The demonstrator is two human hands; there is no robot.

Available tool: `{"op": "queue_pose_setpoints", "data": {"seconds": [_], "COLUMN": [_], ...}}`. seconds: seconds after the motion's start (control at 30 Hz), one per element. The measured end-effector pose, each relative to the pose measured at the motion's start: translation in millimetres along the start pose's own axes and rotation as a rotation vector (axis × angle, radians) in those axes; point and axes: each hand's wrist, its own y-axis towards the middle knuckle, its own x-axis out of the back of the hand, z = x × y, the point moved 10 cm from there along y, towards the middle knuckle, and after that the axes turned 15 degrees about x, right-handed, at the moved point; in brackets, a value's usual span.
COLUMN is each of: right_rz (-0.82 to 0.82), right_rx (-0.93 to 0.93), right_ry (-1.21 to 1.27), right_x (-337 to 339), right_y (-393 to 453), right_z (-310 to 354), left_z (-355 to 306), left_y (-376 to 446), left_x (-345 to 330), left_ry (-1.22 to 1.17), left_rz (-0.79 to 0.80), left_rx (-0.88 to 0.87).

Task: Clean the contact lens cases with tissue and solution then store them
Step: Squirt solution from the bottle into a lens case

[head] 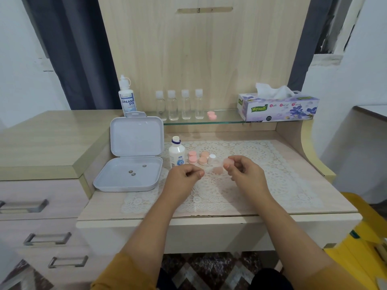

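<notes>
The right hand (240,168) pinches a pink cap (227,163) above the lace mat; the left hand (184,174) is curled, apparently empty. More cases (198,157) wait beside the solution (176,152), box (130,174) open left for storing.

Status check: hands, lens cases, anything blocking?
Right hand pinches a pink case piece; left hand curled, contents unclear. Other cases wait on the mat. Storage box open, path clear.

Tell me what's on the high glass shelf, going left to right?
Dream Eye bottle → four small clear bottles → pink lens case → tissue box.
</notes>
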Motion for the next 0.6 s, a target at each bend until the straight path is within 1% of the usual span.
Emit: {"op": "queue_pose_setpoints", "data": {"seconds": [0.23, 0.3, 0.4, 0.6], "right_rz": [-0.026, -0.033, -0.044, -0.05], "right_rx": [-0.022, -0.028, -0.03, -0.025], "right_ry": [-0.006, -0.003, -0.003, 0.011], "right_x": [10, 10, 10, 11], "right_y": [-1, -2, -3, -3], "right_z": [-8, -11, -13, -13], "left_z": [4, 2, -6, -21], "left_y": [6, 9, 13, 19], "left_x": [-12, -15, -21, -41], "left_ry": [0.149, 0.198, 0.272, 0.538], "left_rz": [0.083, 0.078, 0.061, 0.0], "left_rx": [0.074, 0.079, 0.046, -0.077]}}
